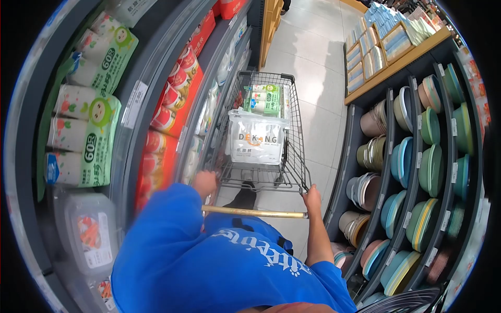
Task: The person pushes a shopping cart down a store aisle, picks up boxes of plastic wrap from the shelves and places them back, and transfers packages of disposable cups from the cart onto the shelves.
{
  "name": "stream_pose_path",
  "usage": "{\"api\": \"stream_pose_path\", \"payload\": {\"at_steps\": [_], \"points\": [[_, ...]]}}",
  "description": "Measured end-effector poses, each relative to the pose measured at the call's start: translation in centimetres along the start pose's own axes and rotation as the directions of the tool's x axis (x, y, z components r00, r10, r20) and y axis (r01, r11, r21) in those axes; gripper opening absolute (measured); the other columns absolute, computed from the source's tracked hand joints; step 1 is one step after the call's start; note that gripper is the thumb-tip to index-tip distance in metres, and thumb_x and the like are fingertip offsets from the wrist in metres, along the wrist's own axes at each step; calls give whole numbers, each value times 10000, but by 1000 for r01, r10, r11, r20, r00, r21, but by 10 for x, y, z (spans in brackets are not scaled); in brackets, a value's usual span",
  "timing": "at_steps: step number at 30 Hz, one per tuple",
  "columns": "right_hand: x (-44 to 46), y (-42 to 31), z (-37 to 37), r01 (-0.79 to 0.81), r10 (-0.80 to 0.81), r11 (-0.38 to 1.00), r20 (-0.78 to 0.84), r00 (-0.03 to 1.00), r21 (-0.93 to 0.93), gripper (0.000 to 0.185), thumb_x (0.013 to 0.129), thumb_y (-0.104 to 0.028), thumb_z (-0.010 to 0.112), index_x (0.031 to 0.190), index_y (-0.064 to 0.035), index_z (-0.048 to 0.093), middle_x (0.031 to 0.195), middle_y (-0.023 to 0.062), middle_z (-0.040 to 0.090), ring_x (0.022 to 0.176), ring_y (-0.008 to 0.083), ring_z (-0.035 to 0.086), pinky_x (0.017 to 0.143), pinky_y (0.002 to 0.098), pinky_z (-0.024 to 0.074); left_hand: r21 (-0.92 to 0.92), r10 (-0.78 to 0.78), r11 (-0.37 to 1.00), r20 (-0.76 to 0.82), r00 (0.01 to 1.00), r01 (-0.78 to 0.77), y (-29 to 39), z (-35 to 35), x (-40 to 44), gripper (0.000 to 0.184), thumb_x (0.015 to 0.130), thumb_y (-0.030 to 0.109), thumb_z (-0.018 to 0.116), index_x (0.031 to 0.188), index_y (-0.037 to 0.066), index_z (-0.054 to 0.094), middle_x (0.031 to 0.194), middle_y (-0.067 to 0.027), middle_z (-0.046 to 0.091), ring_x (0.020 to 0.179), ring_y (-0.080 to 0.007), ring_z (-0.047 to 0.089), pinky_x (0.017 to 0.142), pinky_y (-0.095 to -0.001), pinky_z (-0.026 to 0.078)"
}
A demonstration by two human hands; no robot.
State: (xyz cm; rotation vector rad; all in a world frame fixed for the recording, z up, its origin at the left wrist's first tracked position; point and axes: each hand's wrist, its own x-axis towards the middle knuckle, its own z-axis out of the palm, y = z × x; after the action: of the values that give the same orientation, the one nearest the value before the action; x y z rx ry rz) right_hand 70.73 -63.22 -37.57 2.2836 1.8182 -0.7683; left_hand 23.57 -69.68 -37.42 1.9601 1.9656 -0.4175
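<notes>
A black wire shopping cart (298, 136) stands in front of me, its pale handle bar (255, 212) close to my body. My right hand (311, 200) is closed around the cart's right rear corner, above the end of the bar. At the left rear corner my left hand (205, 184) is closed on the cart's frame, close beside the shelf; its fingers are partly hidden. Inside the cart lies a white plastic pack of cups (257, 141) with "DEKANG" printed on it. Behind that sits a green and white pack of paper cups (264, 99).
Left shelves (135, 104) hold green paper cup packs (83, 141), red packs (175, 96) and clear food containers (94, 229). Stacked bowls and basins (402, 161) fill the right shelves, with folded towels (399, 39) farther up. A tiled aisle (305, 68) runs ahead between them.
</notes>
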Motion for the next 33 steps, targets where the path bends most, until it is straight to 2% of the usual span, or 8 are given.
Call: {"api": "stream_pose_path", "payload": {"at_steps": [6,12,15,18,21,24,33], "points": [[34,-13,-27,6,-6,1000,7,1000,-24,478,810,-157,780,1160,34,516,930,264,711,914,442,693,781,510,571,-90,-11,996,-49,999,7,2,-16,36,203,783,193,653,919,47,691,886,-194,698,813,-356,701,694,-448,561],[68,-16,-40,5,-6,1000,-25,1000,-30,437,803,-123,756,1138,40,526,919,281,707,890,451,696,781,521,570,-14,-27,1000,-45,999,27,6,-33,69,183,785,155,625,916,44,687,876,-188,701,830,-351,705,713,-430,567],[83,-20,-46,-4,4,1000,-24,1000,-19,429,805,-119,748,1139,38,529,919,278,707,898,452,695,788,522,569,-21,-43,999,116,992,45,3,-46,89,327,787,249,654,1038,40,664,1006,-199,695,924,-367,700,771,-442,578],[96,-29,-61,-23,23,999,-16,1000,-23,427,807,-121,746,1142,33,530,925,274,708,916,450,692,799,520,568,-15,-31,999,109,994,33,8,-65,102,301,789,213,634,1029,34,668,996,-200,697,918,-365,702,779,-437,576],[110,-40,-74,-32,31,998,-17,999,-45,428,811,-128,746,1144,29,529,937,268,708,933,447,691,809,514,569,-23,-38,999,21,999,39,8,-70,117,211,797,160,613,946,41,705,920,-191,713,865,-351,707,763,-425,564],[127,-44,-86,-20,19,998,-29,999,-63,437,814,-140,750,1149,29,527,949,266,709,937,445,692,814,510,570,-4,-21,1000,-14,1000,21,9,-74,137,218,793,163,618,947,39,710,936,-188,717,871,-350,707,767,-418,564],[181,-60,-111,-17,14,998,-59,998,-58,433,814,-193,765,1130,24,562,968,272,703,948,459,681,813,522,563,-24,-50,998,13,999,50,14,-114,190,206,789,173,625,919,62,740,934,-166,734,898,-315,718,777,-409,565]]}}
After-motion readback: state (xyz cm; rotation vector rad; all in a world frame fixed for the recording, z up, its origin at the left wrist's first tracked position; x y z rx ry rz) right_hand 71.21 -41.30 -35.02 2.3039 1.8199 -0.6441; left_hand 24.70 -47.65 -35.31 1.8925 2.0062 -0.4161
